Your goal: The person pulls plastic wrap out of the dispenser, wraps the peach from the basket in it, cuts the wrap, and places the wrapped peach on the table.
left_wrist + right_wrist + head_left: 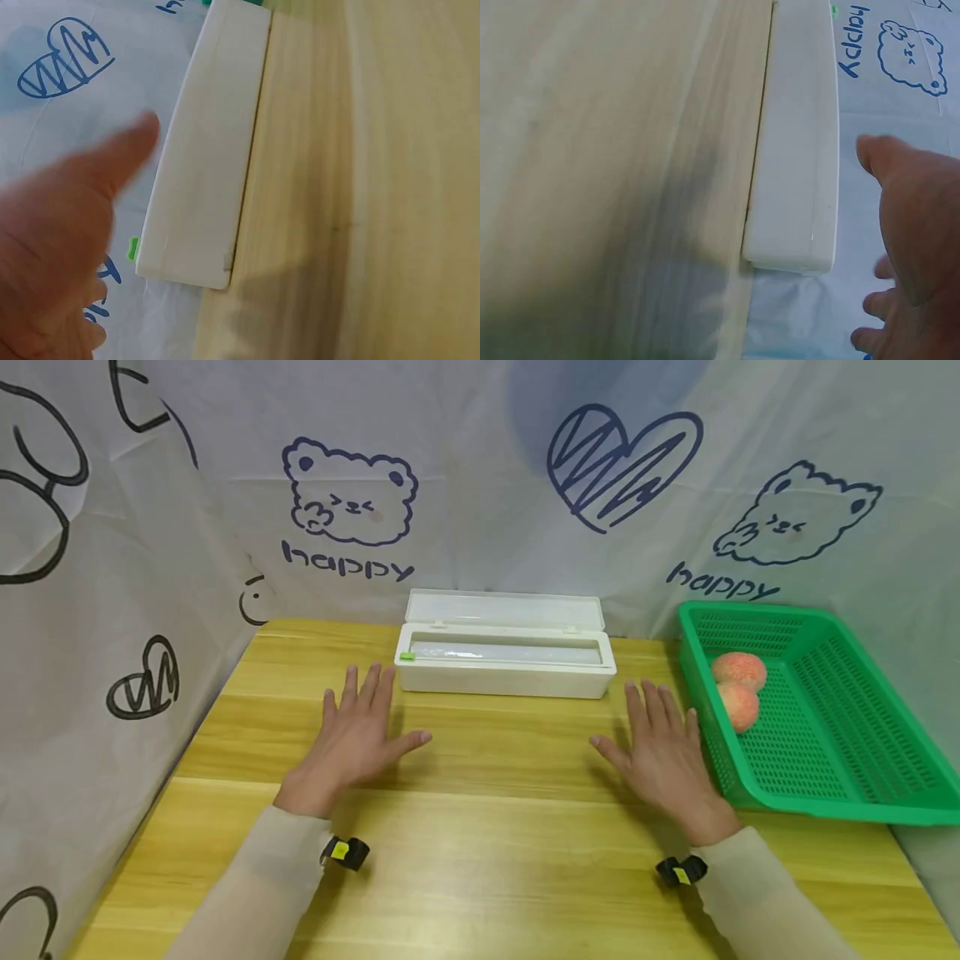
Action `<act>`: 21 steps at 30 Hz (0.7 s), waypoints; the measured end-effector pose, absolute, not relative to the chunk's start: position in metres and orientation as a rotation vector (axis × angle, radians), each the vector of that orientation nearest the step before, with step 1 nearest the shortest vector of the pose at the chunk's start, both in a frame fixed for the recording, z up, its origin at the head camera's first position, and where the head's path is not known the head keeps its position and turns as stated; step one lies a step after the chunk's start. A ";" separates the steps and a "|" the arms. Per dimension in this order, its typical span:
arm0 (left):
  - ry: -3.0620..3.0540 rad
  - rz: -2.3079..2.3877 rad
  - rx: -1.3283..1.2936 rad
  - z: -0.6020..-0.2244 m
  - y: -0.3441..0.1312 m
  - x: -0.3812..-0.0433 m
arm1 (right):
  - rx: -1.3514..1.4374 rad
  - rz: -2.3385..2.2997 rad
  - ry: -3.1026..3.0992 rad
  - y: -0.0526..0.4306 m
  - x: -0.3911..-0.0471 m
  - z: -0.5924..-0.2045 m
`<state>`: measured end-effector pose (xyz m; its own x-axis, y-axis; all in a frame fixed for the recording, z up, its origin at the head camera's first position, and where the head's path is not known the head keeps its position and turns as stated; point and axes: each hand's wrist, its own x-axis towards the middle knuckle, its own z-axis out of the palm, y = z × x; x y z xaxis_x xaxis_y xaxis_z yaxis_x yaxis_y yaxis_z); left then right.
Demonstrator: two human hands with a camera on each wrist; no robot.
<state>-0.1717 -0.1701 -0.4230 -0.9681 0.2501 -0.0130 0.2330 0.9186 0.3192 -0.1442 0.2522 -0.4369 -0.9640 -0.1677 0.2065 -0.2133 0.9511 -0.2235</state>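
Observation:
A long white box, which looks like a cling film dispenser (504, 681), stands at the back of the table with its lid (504, 609) tipped back. Inside lies a pale roll (507, 652); a small green slider (407, 657) sits at the box's left end. My left hand (351, 739), fingers spread and holding nothing, is over the table just in front of that end. On the other side, my right hand (663, 756) is also spread with nothing in it, between the box and the green basket (840, 814). In both wrist views the thumbs point toward the box.
Two peaches (738, 670) lie one against the other at the left side of the green basket, on the table's right. Behind the wooden table (480, 860) hangs a pale cloth (480, 460) with drawn bears and hearts; it also covers the left side.

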 end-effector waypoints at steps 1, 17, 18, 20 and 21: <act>3.035 0.509 0.376 -0.422 -0.169 -0.175 | 0.311 0.380 -2.890 0.252 -0.147 -0.436; 3.154 0.627 0.424 -0.405 -0.143 -0.251 | 0.303 0.672 -2.855 0.243 -0.230 -0.413; 3.153 0.618 0.431 -0.406 -0.142 -0.254 | 0.300 0.684 -2.866 0.243 -0.233 -0.412; 3.151 0.608 0.452 -0.407 -0.140 -0.257 | 0.299 0.706 -2.885 0.242 -0.238 -0.410; 3.151 0.601 0.462 -0.407 -0.139 -0.259 | 0.305 0.712 -2.892 0.242 -0.241 -0.410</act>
<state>-0.2587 -0.1390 -0.4072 -0.9545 0.2584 0.1489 0.2951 0.8909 0.3454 -0.2408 0.2415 -0.4096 -0.9685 -0.1604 0.1904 -0.2305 0.8668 -0.4423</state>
